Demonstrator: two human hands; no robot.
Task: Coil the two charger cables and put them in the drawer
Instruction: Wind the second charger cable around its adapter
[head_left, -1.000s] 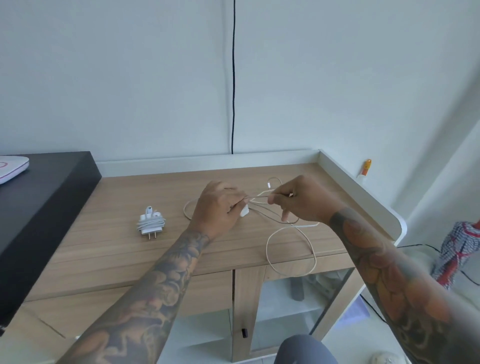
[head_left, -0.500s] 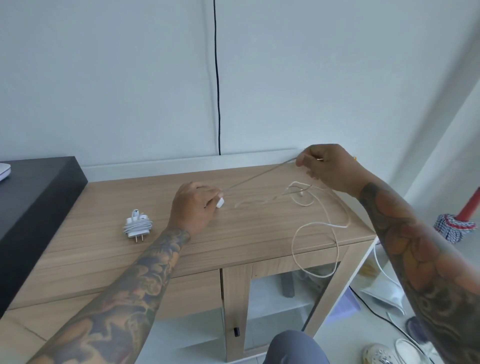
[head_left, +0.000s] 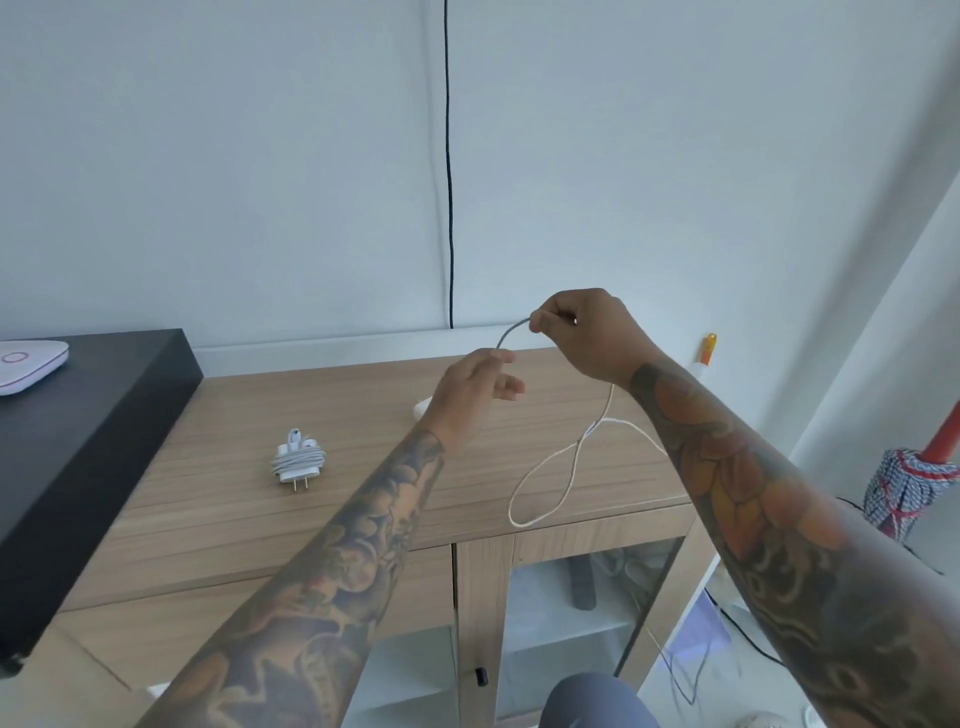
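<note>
A loose white charger cable hangs from my hands and trails in a loop over the wooden cabinet top. My right hand pinches the cable up high near the wall. My left hand holds the same cable a short way below, so a small arc bridges the two hands. The cable's white plug end peeks out just left of my left hand. A second charger, white with its cable wound around the plug, lies on the cabinet top to the left.
A black shelf with a white round-cornered device adjoins the cabinet on the left. Glass cabinet doors are below the top. A mop leans at the right. A black wire runs down the wall.
My hands have come closer together and both risen; the taut stretch of cable between them has become a short arc. The hanging loop has been drawn back onto the cabinet top.
</note>
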